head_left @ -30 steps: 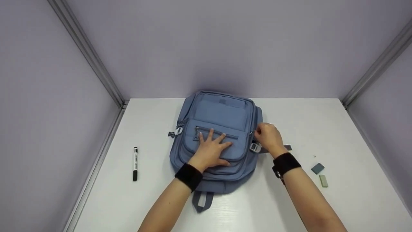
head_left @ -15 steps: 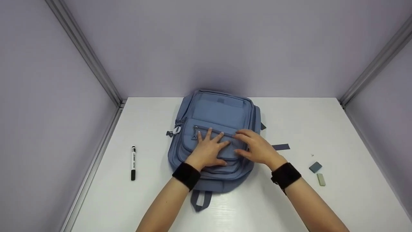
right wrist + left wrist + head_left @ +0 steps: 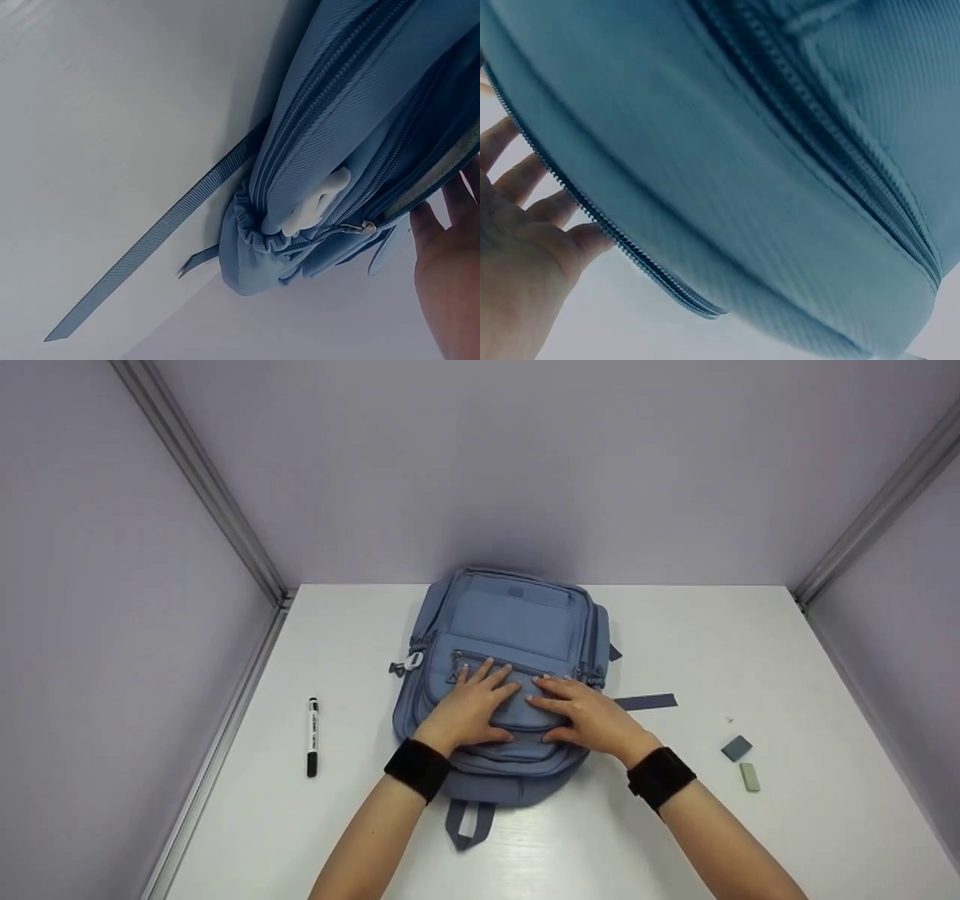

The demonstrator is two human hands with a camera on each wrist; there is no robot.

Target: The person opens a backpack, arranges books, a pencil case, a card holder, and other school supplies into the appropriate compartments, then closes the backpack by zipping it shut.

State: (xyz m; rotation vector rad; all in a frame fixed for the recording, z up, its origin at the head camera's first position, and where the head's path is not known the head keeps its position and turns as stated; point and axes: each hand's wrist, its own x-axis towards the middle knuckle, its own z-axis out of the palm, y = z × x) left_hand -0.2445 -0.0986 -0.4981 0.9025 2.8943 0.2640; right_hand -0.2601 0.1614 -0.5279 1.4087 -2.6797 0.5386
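A blue backpack (image 3: pixel 510 622) lies front side up on the table, its loop handle (image 3: pixel 470 825) toward me. My left hand (image 3: pixel 466 714) rests on the front pocket with fingers spread, just below a short horizontal zip. Beside it my right hand (image 3: pixel 592 720) touches the same pocket's right part, fingers extended. A curved zip edge (image 3: pixel 630 251) runs by the left fingers in the left wrist view. In the right wrist view, a metal zip pull (image 3: pixel 367 226) sits at the side near a white buckle (image 3: pixel 319 202); the pocket edge gapes there by my right fingers.
A black-and-white marker (image 3: pixel 313 737) lies on the white table (image 3: pixel 360 630) at left. To the right are a dark teal block (image 3: pixel 736 748), a pale green block (image 3: pixel 749 777) and a tiny white scrap. A strap (image 3: pixel 646 702) sticks out rightward. Walls enclose the back and sides.
My right hand has left the backpack's right side, where its fingers were pinched together by the zip, and come onto the front pocket with fingers spread. My left hand has slid slightly left.
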